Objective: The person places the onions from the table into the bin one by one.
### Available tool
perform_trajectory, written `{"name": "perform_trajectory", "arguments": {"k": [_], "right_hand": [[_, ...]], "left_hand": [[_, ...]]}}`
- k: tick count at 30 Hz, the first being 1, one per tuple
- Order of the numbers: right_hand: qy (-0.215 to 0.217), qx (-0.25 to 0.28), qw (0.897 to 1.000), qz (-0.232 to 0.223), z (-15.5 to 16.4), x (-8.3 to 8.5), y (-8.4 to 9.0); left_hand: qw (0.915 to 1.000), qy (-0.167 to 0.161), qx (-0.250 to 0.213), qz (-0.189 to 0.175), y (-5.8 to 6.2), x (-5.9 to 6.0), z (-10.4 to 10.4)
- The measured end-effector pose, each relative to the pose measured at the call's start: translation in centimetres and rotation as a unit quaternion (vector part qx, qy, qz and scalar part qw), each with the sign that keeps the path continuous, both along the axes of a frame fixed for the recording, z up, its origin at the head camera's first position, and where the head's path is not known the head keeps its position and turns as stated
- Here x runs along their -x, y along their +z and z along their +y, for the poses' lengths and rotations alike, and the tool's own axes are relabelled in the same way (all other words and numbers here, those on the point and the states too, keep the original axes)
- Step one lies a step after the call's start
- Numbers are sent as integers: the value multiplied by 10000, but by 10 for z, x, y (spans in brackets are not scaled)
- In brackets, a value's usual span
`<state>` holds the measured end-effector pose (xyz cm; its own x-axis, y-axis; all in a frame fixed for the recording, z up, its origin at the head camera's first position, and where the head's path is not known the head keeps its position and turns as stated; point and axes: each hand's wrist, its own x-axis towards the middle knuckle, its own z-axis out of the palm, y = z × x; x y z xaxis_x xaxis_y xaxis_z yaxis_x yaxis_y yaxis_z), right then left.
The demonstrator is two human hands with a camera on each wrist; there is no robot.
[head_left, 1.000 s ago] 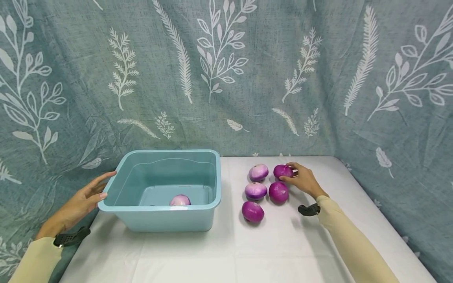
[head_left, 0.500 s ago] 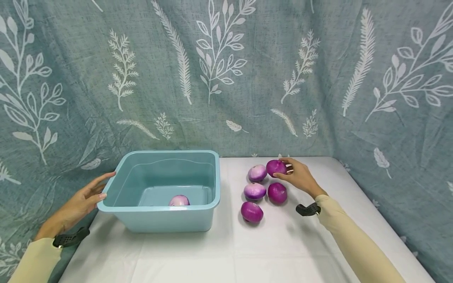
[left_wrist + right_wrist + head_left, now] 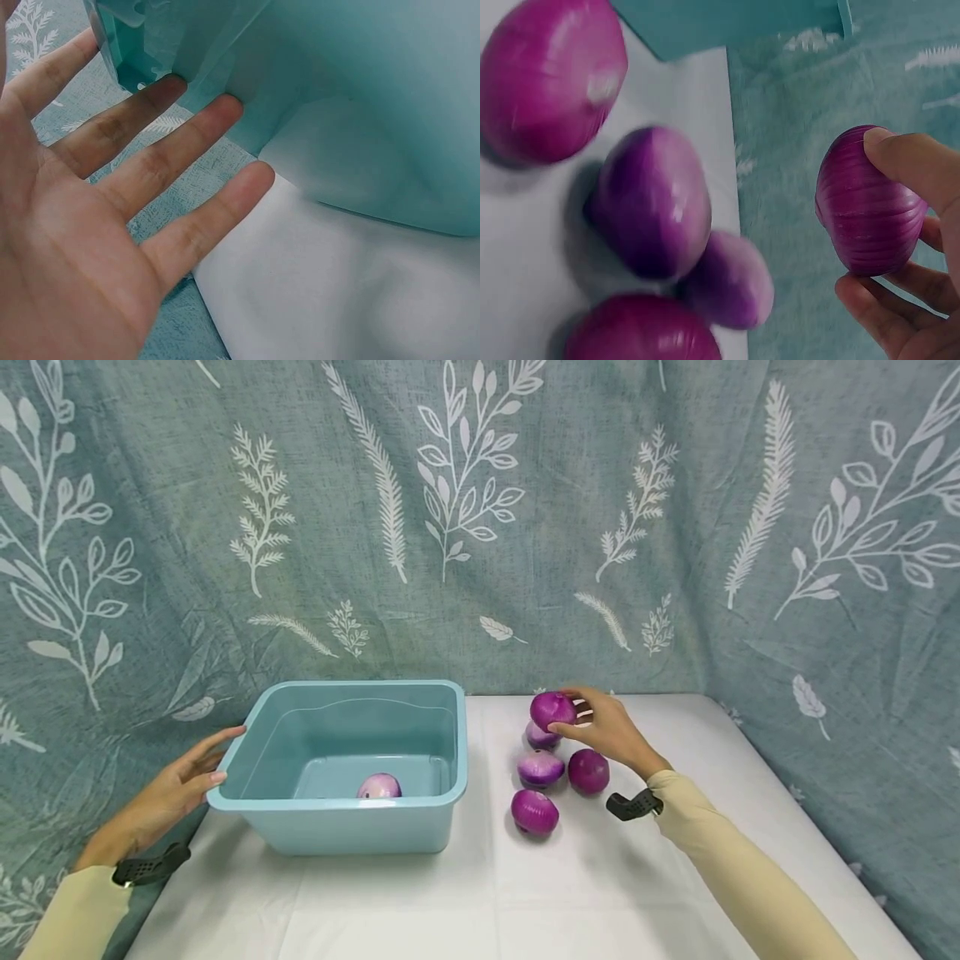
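Observation:
In the head view my right hand (image 3: 617, 735) holds a red onion (image 3: 552, 711) between thumb and fingers, raised above the back of the table. That onion overlaps a paler purple onion (image 3: 542, 741) behind it. The right wrist view shows the thumb lying on the held onion's (image 3: 866, 206) ribbed skin, fingertips below. At the left, my left hand (image 3: 172, 787) touches the end of a light blue plastic tub (image 3: 337, 828). Its fingers are spread and fairly straight, the tips at the tub's outer wall in the left wrist view. One pale onion (image 3: 380, 787) lies inside the tub.
Several onions stay on the white tablecloth (image 3: 420, 910) right of the tub: a two-toned one (image 3: 540, 768), a dark one (image 3: 588, 772) and another dark one (image 3: 535, 812) nearer the front. A patterned teal curtain (image 3: 525, 527) hangs behind the table and along its sides.
The right hand has taken the back-right onion, lifted it and carried it leftward over the pale onion. The left hand and the tub have stayed put.

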<state>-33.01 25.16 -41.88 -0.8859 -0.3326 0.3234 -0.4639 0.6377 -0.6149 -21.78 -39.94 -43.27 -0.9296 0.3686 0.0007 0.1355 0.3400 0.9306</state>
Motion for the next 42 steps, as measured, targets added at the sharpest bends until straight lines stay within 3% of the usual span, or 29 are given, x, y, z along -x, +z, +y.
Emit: {"name": "perform_trajectory", "arguments": {"k": [27,42], "right_hand": [[1197,444,9910,401,-97,-32,45],[1608,469,9847,478,-133,-41,50]], "left_hand": [[10000,38,-22,-25,-1,-2,1],[9999,11,-121,30,-2,-1,0]]}}
